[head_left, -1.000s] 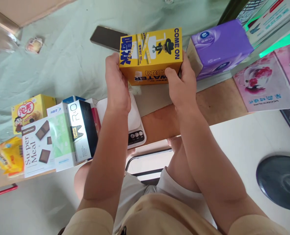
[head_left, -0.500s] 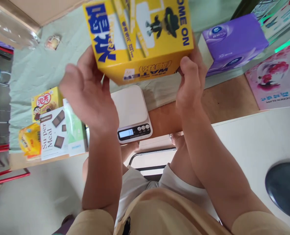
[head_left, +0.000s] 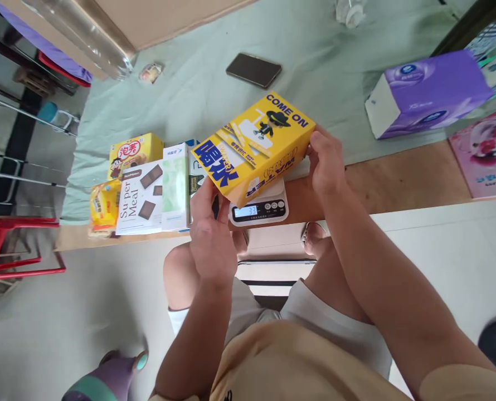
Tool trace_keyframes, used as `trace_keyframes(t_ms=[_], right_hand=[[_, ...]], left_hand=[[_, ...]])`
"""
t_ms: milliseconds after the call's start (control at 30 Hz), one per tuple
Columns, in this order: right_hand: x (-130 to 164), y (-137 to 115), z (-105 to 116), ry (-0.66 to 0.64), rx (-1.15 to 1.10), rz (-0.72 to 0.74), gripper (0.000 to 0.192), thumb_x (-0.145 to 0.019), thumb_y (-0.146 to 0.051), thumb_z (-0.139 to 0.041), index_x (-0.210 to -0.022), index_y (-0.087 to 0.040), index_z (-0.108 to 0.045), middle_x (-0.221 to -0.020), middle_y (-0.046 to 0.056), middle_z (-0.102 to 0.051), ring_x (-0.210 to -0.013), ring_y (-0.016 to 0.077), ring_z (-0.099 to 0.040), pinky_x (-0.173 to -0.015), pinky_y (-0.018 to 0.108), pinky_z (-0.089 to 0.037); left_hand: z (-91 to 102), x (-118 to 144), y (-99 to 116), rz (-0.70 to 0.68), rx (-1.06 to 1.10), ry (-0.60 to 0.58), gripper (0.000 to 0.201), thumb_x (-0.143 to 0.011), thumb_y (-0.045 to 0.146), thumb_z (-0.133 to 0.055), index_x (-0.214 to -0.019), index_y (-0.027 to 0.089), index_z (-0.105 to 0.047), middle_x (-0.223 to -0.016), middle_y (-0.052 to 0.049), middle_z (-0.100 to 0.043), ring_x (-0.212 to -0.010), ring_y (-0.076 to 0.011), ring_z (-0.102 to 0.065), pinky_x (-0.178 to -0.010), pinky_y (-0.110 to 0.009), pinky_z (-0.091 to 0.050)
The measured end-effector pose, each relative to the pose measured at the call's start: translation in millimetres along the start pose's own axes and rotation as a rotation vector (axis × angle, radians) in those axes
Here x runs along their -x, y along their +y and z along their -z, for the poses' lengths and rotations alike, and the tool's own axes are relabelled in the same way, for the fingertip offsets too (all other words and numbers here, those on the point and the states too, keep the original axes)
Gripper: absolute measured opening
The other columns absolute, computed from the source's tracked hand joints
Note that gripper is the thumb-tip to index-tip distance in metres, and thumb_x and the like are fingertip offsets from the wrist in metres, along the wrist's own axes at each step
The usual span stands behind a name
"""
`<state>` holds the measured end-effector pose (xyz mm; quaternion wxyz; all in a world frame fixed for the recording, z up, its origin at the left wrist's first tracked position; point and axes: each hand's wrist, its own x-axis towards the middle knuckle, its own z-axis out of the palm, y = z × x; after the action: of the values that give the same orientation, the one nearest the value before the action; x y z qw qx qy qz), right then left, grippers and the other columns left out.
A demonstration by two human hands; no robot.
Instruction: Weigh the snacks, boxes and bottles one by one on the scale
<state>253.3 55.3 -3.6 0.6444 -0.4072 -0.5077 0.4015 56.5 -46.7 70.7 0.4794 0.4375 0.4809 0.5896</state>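
Note:
A yellow carton (head_left: 254,147) printed "COME ON" is held at a slant between my two hands, over a white kitchen scale (head_left: 258,213). It hides most of the scale's platform; the lit display appears to read 33. My left hand (head_left: 212,234) grips the near left corner, its thumb and fingers bent around the edge. At the right end, my right hand (head_left: 326,164) has its fingers closed on the carton's side. Close to my left hand stand a dark-and-white box (head_left: 195,172), partly covered, and a pale green and white box (head_left: 175,189).
On the cloth-covered table lie a phone (head_left: 254,70) and a small wrapped item (head_left: 151,72). Further left are a "Super Meal" box (head_left: 140,197), a yellow snack box (head_left: 141,147) and an orange packet (head_left: 105,203). A purple tissue pack (head_left: 434,92) and a pink box (head_left: 488,150) stand right.
The carton has come down and nearer to me, turning so its left end points toward me. My left hand has shifted from an open-palmed hold to gripping the near corner. The phone has come into view.

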Motion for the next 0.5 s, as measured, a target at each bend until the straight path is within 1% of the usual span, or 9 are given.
trace_keyframes(t_ms=[100, 200, 300, 400, 433, 467, 500], right_hand=[[-3, 10, 3, -0.027, -0.026, -0.040, 0.058, -0.092, -0.076, -0.050, -0.117, -0.031, -0.075, -0.131, 0.002, -0.077, -0.137, 0.0296, -0.066, -0.121, 0.052, -0.054], [-3, 14, 10, -0.013, -0.025, -0.135, 0.060, -0.090, -0.081, -0.050, -0.124, -0.037, -0.073, -0.139, -0.001, -0.074, -0.141, 0.0294, -0.064, -0.123, 0.055, -0.050], [-1, 12, 18, 0.063, -0.001, -0.195, 0.061, -0.091, -0.080, -0.050, -0.133, -0.039, -0.068, -0.147, -0.002, -0.069, -0.149, 0.0287, -0.058, -0.127, 0.060, -0.043], [0, 8, 21, 0.159, 0.006, -0.241, 0.065, -0.089, -0.079, -0.047, -0.131, -0.035, -0.068, -0.146, 0.002, -0.069, -0.151, 0.0316, -0.055, -0.126, 0.065, -0.041], [0, 6, 21, 0.196, 0.007, -0.263, 0.064, -0.089, -0.079, -0.046, -0.128, -0.033, -0.069, -0.144, 0.003, -0.070, -0.150, 0.0320, -0.056, -0.125, 0.065, -0.041], [0, 5, 20, 0.228, 0.008, -0.285, 0.062, -0.090, -0.077, -0.045, -0.126, -0.032, -0.069, -0.143, 0.004, -0.070, -0.148, 0.0317, -0.058, -0.125, 0.064, -0.041], [-1, 4, 19, 0.259, 0.009, -0.307, 0.060, -0.091, -0.074, -0.045, -0.124, -0.031, -0.070, -0.143, 0.004, -0.070, -0.147, 0.0309, -0.059, -0.125, 0.062, -0.041]], left_hand=[[6.6, -1, -12, -0.023, -0.011, -0.005, 0.067, -0.084, 0.080, -0.069, -0.131, 0.033, -0.077, -0.149, -0.007, -0.061, -0.155, -0.0355, -0.048, -0.127, -0.046, -0.048], [8.3, -1, -21, -0.056, -0.026, 0.043, 0.063, -0.086, 0.076, -0.069, -0.129, 0.031, -0.076, -0.149, -0.009, -0.063, -0.151, -0.0340, -0.053, -0.126, -0.046, -0.049], [8.5, 4, -21, -0.147, -0.034, 0.058, 0.059, -0.089, 0.069, -0.071, -0.133, 0.030, -0.074, -0.149, -0.008, -0.066, -0.149, -0.0298, -0.057, -0.125, -0.041, -0.049], [9.7, 10, -16, -0.203, -0.025, 0.033, 0.056, -0.089, 0.064, -0.075, -0.131, 0.028, -0.076, -0.144, -0.006, -0.071, -0.142, -0.0237, -0.063, -0.120, -0.033, -0.053], [10.0, 12, -13, -0.213, -0.024, 0.044, 0.054, -0.088, 0.062, -0.077, -0.129, 0.027, -0.077, -0.140, -0.006, -0.073, -0.137, -0.0216, -0.067, -0.116, -0.030, -0.055], [10.2, 14, -11, -0.218, -0.031, 0.061, 0.049, -0.088, 0.059, -0.079, -0.125, 0.026, -0.077, -0.130, -0.006, -0.077, -0.127, -0.0195, -0.072, -0.110, -0.028, -0.058], [10.2, 15, -10, -0.224, -0.043, 0.080, 0.042, -0.091, 0.055, -0.079, -0.119, 0.024, -0.078, -0.113, -0.006, -0.081, -0.111, -0.0172, -0.077, -0.100, -0.026, -0.062]])
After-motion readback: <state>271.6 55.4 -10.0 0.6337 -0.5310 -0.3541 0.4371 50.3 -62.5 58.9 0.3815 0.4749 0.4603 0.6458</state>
